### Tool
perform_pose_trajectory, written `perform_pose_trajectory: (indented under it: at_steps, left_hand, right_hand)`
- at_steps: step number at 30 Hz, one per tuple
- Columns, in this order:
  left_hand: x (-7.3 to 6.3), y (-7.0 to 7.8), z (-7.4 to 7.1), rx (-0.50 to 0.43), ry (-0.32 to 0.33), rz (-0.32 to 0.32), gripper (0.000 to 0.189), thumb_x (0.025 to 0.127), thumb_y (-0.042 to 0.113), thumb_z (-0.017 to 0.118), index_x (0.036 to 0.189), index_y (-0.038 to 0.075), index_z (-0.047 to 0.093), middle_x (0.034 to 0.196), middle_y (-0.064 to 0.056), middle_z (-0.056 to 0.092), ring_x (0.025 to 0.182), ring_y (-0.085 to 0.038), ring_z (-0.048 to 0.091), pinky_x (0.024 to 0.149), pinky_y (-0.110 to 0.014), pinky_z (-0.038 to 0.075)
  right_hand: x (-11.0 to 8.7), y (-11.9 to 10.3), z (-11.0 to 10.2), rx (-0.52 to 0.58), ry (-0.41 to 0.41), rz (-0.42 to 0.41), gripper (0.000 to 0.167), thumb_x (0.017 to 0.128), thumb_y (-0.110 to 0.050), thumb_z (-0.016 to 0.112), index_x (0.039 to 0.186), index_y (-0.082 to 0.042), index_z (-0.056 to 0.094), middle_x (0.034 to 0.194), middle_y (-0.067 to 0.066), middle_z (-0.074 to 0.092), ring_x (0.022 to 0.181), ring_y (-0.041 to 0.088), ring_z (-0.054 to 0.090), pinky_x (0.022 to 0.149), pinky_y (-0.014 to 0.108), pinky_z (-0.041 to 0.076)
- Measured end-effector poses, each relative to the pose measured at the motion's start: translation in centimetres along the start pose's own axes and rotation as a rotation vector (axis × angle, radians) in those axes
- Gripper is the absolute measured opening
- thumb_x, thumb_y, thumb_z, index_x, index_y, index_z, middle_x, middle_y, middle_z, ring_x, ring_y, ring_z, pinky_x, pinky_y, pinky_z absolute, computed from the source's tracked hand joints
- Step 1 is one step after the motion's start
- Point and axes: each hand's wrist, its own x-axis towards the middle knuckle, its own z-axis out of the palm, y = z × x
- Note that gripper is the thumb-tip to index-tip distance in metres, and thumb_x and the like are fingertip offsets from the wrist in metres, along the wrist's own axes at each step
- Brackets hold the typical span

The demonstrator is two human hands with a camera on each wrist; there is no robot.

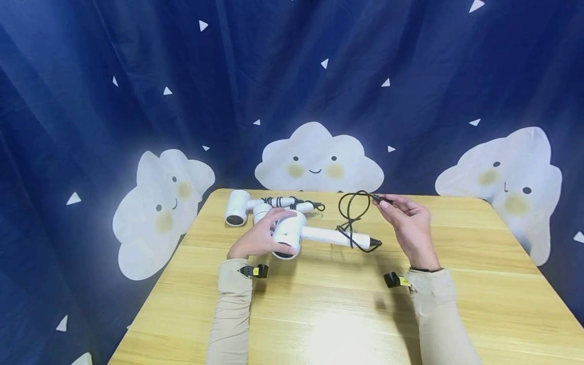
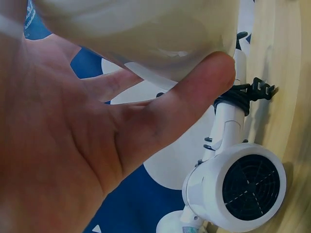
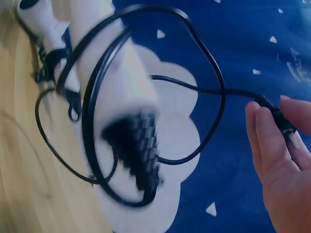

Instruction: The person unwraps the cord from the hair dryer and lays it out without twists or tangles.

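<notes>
My left hand (image 1: 262, 235) grips the round head of a white hair dryer (image 1: 326, 236), its thumb and fingers around the barrel. The dryer's handle points right, over the table. A black power cord (image 1: 348, 209) leaves the ribbed handle end (image 3: 133, 150) and loops loosely around the handle. With thumb and fingertips my right hand (image 1: 409, 223) pinches the black plug (image 3: 279, 116) at the cord's end, raised to the right of the dryer. In the left wrist view, the thumb (image 2: 194, 92) lies along the white barrel.
Two more white hair dryers lie at the back left: one with a dark grille (image 1: 236, 208), another (image 1: 307, 206) partly behind the held one. Their cords are wound around the handles. A wooden table (image 1: 319, 304) lies underneath; a blue curtain (image 1: 283, 76) with clouds hangs behind.
</notes>
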Motion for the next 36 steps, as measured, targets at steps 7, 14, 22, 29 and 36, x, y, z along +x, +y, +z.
perform_pose_trajectory:
  at_steps: [7,14,22,29,36]
  left_hand:
    - [0.1,-0.1,0.1,-0.006,-0.003,0.005,0.093,0.063,0.048,0.098,0.144,0.049,0.051,0.159,0.004,0.042,0.133,-0.026,0.049,0.1,-0.045,0.046]
    - [-0.3,-0.5,-0.3,-0.048,0.037,-0.005,0.093,0.062,0.048,0.098,0.142,0.048,0.053,0.154,0.01,0.044,0.134,-0.024,0.048,0.106,-0.05,0.044]
    - [-0.5,-0.9,-1.0,-0.069,0.078,-0.028,0.095,0.062,0.046,0.099,0.145,0.047,0.052,0.159,0.004,0.04,0.138,-0.032,0.047,0.111,-0.057,0.042]
    - [-0.6,-1.1,-1.3,-0.045,0.106,-0.014,0.096,0.063,0.046,0.098,0.147,0.042,0.052,0.165,-0.005,0.035,0.142,-0.036,0.046,0.113,-0.06,0.041]
    - [-0.7,-1.1,-1.5,-0.05,0.105,-0.019,0.096,0.065,0.042,0.098,0.149,0.038,0.051,0.167,-0.007,0.029,0.135,-0.037,0.052,0.109,-0.055,0.047]
  right_hand:
    - [-0.7,-0.4,1.1,-0.051,-0.237,0.059,0.026,0.095,0.017,0.058,0.118,0.009,0.069,0.117,0.012,0.076,0.107,0.023,0.077,0.101,0.034,0.054]
    - [-1.3,-1.4,1.2,-0.118,-0.409,0.157,0.029,0.097,0.016,0.055,0.117,0.0,0.068,0.119,0.008,0.076,0.109,0.018,0.075,0.098,0.031,0.058]
    - [-1.3,-1.9,-0.3,-0.255,-0.649,0.262,0.031,0.096,0.015,0.054,0.119,0.0,0.07,0.118,0.006,0.077,0.107,0.017,0.075,0.097,0.032,0.059]
    - [-0.9,-1.4,-1.9,-0.382,-0.847,0.345,0.024,0.098,0.01,0.058,0.121,0.011,0.065,0.119,0.012,0.077,0.106,0.027,0.076,0.095,0.043,0.059]
    - [-0.6,-1.0,-2.9,-0.527,-0.912,0.37,0.023,0.098,0.004,0.063,0.119,0.013,0.065,0.113,0.01,0.078,0.094,0.023,0.078,0.088,0.041,0.062]
